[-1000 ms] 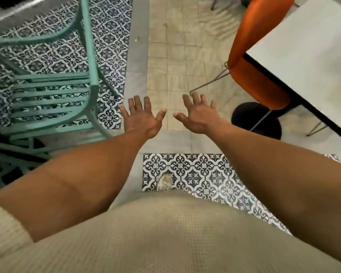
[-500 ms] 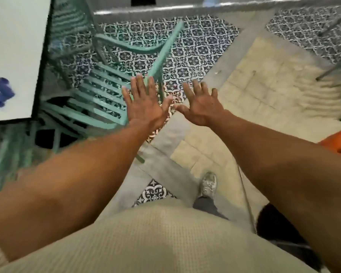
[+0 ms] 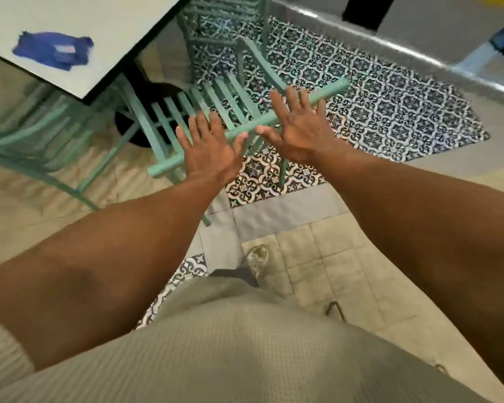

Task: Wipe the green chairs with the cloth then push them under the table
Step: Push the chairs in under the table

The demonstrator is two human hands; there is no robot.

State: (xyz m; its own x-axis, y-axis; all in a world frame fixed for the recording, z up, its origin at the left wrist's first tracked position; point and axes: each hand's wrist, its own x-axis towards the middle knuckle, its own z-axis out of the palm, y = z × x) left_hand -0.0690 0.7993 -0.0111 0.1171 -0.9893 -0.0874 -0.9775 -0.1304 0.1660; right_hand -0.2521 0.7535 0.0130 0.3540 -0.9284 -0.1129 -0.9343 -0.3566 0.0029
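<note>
Patterned floor tiles lie under a chair point(image 3: 216, 100) at 12 o'clock. Both hands point(image 3: 208, 154) point(image 3: 298, 132) spread flat, empty, over its backrest — cloth point(image 3: 53, 50) unused on the tabletop point(image 3: 122, 21) at 10 o'clock; wiping and pushing likely remain.

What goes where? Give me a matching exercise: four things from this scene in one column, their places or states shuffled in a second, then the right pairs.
Things:
1. cloth
2. chair
3. left hand
4. shoe

Places or states:
A. on the plain floor tiles, low in view
B. lying on the table
C. fingers spread, over the chair's top rail
D. seat partly beyond the table's edge, back toward the person

Pairs: 1-B, 2-D, 3-C, 4-A
</note>
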